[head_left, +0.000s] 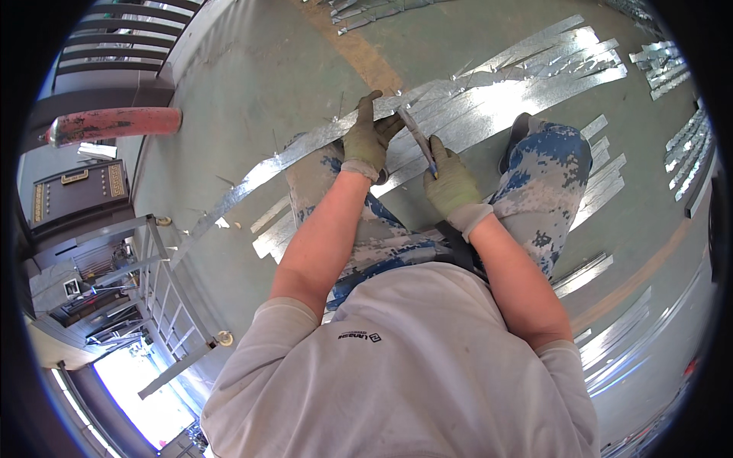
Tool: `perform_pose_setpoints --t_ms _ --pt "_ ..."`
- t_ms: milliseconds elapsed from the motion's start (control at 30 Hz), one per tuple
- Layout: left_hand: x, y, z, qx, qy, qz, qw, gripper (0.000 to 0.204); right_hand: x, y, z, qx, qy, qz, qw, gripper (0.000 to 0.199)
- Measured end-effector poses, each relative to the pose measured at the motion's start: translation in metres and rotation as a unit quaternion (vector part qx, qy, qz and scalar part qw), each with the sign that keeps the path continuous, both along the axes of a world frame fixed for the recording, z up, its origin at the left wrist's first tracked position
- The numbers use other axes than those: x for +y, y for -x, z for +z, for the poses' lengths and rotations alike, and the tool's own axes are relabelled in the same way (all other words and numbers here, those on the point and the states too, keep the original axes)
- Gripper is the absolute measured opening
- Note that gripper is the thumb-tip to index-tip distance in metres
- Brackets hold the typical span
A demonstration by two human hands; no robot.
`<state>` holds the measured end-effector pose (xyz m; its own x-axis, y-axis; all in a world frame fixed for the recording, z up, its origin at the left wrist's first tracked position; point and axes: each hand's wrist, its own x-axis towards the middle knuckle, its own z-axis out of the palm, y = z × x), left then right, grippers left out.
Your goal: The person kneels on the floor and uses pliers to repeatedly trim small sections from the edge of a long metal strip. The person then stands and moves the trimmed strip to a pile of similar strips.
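Both hands wear dirty yellow-green work gloves. My left hand (366,143) lies at the edge of a long shiny sheet-metal strip (294,153), its fingers stretched apart; a grip on the strip does not show. In my right hand (452,183) is a slim grey hand tool (416,131) with blue and yellow near the grip; its exact kind is unclear. The tool's far end reaches the near edge of the strips, right of my left hand. More overlapping silvery metal strips (496,107) spread to the right, with thin wire-like bits sticking up along them.
Further bundles of metal strips (663,67) lie at the far right, and others beside my legs. At the left are a worn red cylinder (114,126), a dark ornamented door panel (76,191) and a grey metal frame on casters (164,298). The floor is green with an orange line.
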<state>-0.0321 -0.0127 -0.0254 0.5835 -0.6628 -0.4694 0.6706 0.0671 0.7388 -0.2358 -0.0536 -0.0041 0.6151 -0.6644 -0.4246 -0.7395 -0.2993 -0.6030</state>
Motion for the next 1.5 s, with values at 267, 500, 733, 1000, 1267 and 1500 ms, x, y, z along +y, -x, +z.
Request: perform_pose_setpoints --t_ms 267,500,733,1000,1267,1500 --pt "0.001 0.002 0.005 -0.002 0.015 -0.003 1.000 0.050 0.014 -0.015 0.013 0.081 0.093 -0.003 0.992 0.080" --pt "-0.001 0.002 0.009 0.009 -0.005 -0.003 1.000 0.049 0.014 -0.023 0.014 0.104 0.114 0.017 0.988 0.077" --pt "0.001 0.001 0.010 0.016 0.006 -0.005 1.000 0.047 0.016 -0.031 0.024 0.075 0.061 0.003 0.995 0.078" --pt "0.002 -0.003 0.004 0.057 0.004 -0.005 0.998 0.042 0.006 -0.040 0.042 0.061 -0.059 -0.004 0.996 0.076" --pt "-0.003 -0.020 -0.066 -0.284 -0.073 -0.080 0.953 0.043 0.020 -0.054 0.046 0.164 0.097 0.046 0.981 0.049" --pt "-0.006 -0.012 -0.044 -0.529 -0.257 -0.142 0.796 0.038 0.019 -0.063 0.062 0.213 0.126 0.047 0.968 0.047"
